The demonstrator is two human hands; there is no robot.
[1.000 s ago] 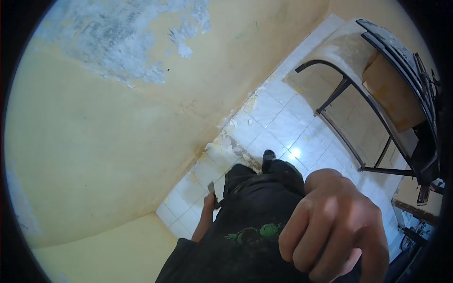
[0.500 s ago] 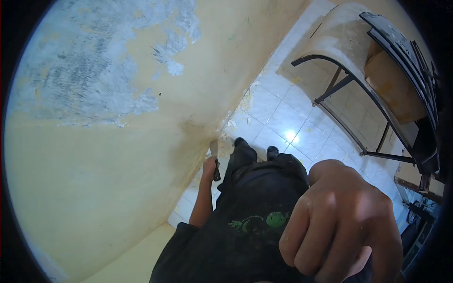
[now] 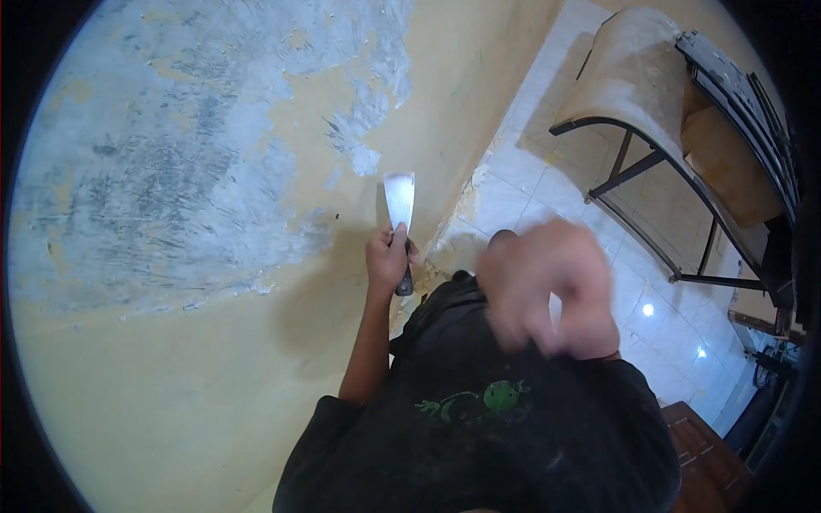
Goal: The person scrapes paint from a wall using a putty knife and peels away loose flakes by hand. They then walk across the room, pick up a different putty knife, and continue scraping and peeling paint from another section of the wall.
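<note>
A scraper, or putty knife (image 3: 399,198), with a broad metal blade and a dark handle, is gripped in my left hand (image 3: 387,261). Its blade points up and lies close to the yellow wall (image 3: 214,376); whether it touches cannot be made out. Above and left of it, a large patch of grey-white bare surface (image 3: 184,171) shows where the paint is gone, with ragged edges. My right hand (image 3: 552,286) is raised in front of my dark shirt, its fingers curled and smeared by motion. Whether it holds anything is not visible.
A curved metal-framed piece (image 3: 616,77) stands to the right, with cardboard (image 3: 727,171) and dark panels stacked on it. Pale flakes lie along the wall's foot on the tiled floor (image 3: 530,179). Brown panelled wood (image 3: 705,457) shows at lower right.
My left hand has risen with the scraper from low by the wall's foot to beside the bare patch. My right hand has moved up and left, away from the camera.
</note>
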